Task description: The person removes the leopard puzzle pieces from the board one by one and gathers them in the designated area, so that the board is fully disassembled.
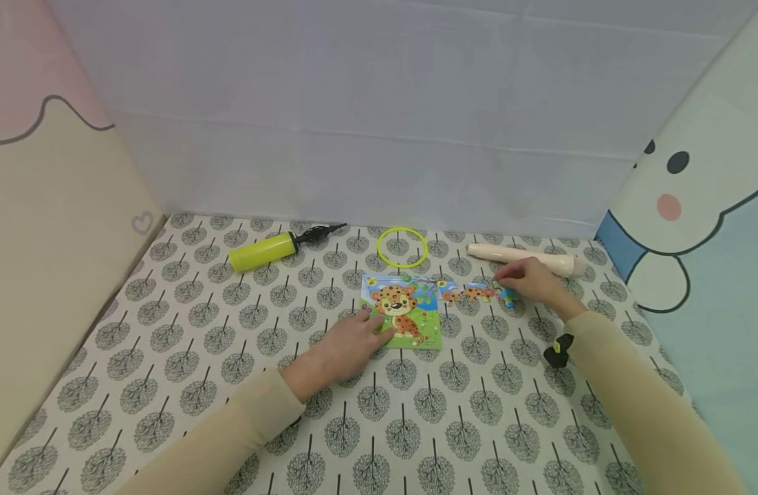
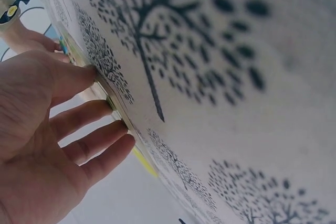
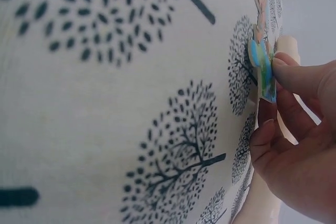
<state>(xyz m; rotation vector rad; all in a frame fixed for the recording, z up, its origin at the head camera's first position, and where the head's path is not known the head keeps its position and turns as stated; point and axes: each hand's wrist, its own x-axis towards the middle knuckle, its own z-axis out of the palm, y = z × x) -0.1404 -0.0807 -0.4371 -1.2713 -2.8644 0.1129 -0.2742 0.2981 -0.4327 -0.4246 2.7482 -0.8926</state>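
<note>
Carefully now, left hand (image 1: 348, 344) flat with straight fingers on the leopard puzzle board (image 1: 406, 311) on the table (image 1: 243, 323), right hand (image 1: 530, 278) pinching a blue puzzle piece (image 3: 262, 69) just beside it, maybe slipping free if pinched loosely.

Tree-print cloth (image 1: 168, 344); on it: puzzle board (image 1: 410, 313), pieces (image 1: 478, 293), pump (image 1: 264, 251), ring (image 1: 402, 247), roller (image 1: 521, 258).

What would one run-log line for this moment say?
left hand: presses leopard puzzle board | right hand: pinches puzzle piece | surface: tree-print cloth
</note>
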